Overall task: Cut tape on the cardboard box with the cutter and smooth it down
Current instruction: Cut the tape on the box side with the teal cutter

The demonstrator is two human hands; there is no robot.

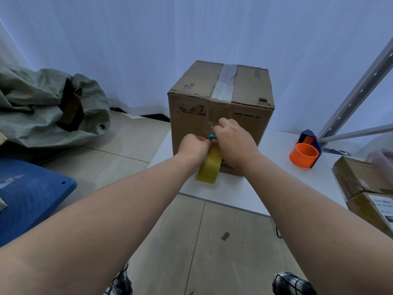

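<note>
A tall cardboard box [240,90] stands on a white table [240,194], with clear tape [225,81] running over its top and down the near face. Both my hands press against that near face. My right hand [232,142] is closed around a small teal cutter [211,136], whose tip points left. My left hand [192,145] pinches right beside the tip, and a yellowish tape roll [209,167] hangs just under it, between my wrists. The cut point itself is hidden by my fingers.
An orange and blue tape dispenser [306,153] sits on the table to the right. Flat cardboard parcels [361,184] lie at the right edge beside a metal rack frame [357,92]. A green sack [49,105] and a blue board [32,194] lie on the floor at left.
</note>
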